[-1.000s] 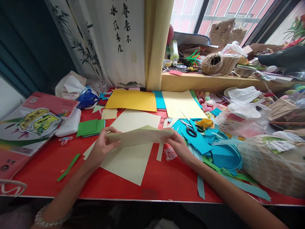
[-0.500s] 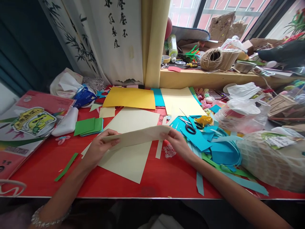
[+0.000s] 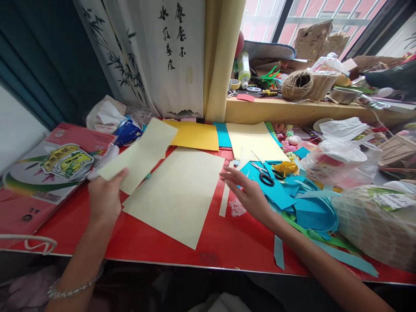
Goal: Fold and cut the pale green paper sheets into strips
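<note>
My left hand (image 3: 105,195) pinches the lower left end of a cream strip of paper (image 3: 143,156), which is raised and tilted over the left side of the table. A larger cream sheet (image 3: 177,199) lies flat between my hands. My right hand (image 3: 245,188) hovers just right of that sheet, fingers stretched out and holding nothing. Under and beside its fingers lies a narrow pale paper strip (image 3: 224,201). Black-handled scissors (image 3: 266,178) rest on blue paper scraps (image 3: 277,193) beyond my right hand.
Yellow paper (image 3: 195,136) and another cream sheet (image 3: 253,138) lie at the back of the red table (image 3: 227,251). On the left is a pink and white packet (image 3: 65,160). A netted bag (image 3: 373,221) and a plastic bag (image 3: 341,156) crowd the right. Twine (image 3: 297,86) sits on the windowsill.
My right hand has let go of the cream strip and opened. My left hand has carried the strip left and turned it upward. The view has shifted slightly left.
</note>
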Demonstrator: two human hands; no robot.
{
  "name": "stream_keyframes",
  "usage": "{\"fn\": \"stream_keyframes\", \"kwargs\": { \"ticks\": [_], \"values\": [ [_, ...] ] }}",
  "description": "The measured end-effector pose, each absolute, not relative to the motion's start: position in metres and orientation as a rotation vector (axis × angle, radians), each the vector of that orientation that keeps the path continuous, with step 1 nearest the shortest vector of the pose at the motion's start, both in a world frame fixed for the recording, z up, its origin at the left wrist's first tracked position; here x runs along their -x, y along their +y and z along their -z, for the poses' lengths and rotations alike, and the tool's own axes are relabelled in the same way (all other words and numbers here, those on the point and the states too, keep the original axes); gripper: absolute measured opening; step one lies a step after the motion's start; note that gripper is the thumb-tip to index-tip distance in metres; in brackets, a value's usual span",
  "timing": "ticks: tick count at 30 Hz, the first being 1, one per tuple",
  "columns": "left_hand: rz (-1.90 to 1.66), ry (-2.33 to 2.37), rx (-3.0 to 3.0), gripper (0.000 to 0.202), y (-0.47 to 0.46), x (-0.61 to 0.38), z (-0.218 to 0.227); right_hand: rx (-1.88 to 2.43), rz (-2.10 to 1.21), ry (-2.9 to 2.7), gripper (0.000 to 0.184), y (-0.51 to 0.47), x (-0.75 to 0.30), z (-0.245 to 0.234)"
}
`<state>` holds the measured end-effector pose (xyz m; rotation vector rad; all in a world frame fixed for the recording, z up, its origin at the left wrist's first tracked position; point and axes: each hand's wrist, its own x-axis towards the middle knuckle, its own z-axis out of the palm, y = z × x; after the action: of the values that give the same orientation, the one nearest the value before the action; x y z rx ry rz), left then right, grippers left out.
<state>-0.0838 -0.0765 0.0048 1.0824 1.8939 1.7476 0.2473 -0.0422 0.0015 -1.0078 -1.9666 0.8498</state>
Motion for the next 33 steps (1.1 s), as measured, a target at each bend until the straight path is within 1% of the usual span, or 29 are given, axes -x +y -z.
{"fn": "stream_keyframes", "kwargs": {
  "ticks": [3,6,8,12,15,18,21,26,28,29,32,33],
  "values": [
    [-2.044,1.915,-0.895,0.037,-0.078,0.103,-0.019,0.915,-0.758,-2.327,0.034,-0.053,-0.233,-0.005],
    [-2.294,1.807,-0.851,0.037,-0.087,0.117,-0.032,0.644,-0.588,-2.621,0.032,-0.055,-0.206,-0.014],
    [-2.401,1.758,-0.858,0.038,-0.092,0.123,-0.037,0.53,-0.555,-2.762,0.028,-0.045,-0.177,-0.026],
    [-2.396,1.803,-0.781,0.038,-0.093,0.129,-0.03,0.436,-0.571,-2.882,0.034,-0.003,-0.095,-0.052],
    [-2.384,1.798,-0.731,0.039,-0.088,0.129,-0.018,0.479,-0.512,-2.955,0.053,0.031,-0.03,-0.055],
    [-2.365,1.754,-0.727,0.039,-0.086,0.129,-0.009,0.546,-0.532,-3.002,0.065,0.052,0.014,-0.044],
    [-2.356,1.719,-0.726,0.04,-0.087,0.131,-0.006,0.618,-0.58,-3.03,0.074,0.061,0.031,-0.031],
    [-2.358,1.68,-0.708,0.044,-0.089,0.131,-0.005,0.688,-0.713,-3.003,0.076,0.063,0.03,-0.029],
    [-2.398,1.66,-0.697,0.042,-0.087,0.131,-0.002,0.718,-0.799,-2.946,0.074,0.062,0.028,-0.034],
    [-2.425,1.648,-0.692,0.041,-0.086,0.131,-0.001,0.75,-0.841,-2.9,0.069,0.061,0.027,-0.037],
    [-2.494,1.609,-0.681,0.038,-0.084,0.131,0.003,0.935,-0.965,-2.701,0.043,0.06,0.026,-0.047],
    [-2.508,1.595,-0.679,0.038,-0.084,0.132,0.004,1.009,-1.024,-2.631,0.037,0.06,0.025,-0.05]
  ]
}}
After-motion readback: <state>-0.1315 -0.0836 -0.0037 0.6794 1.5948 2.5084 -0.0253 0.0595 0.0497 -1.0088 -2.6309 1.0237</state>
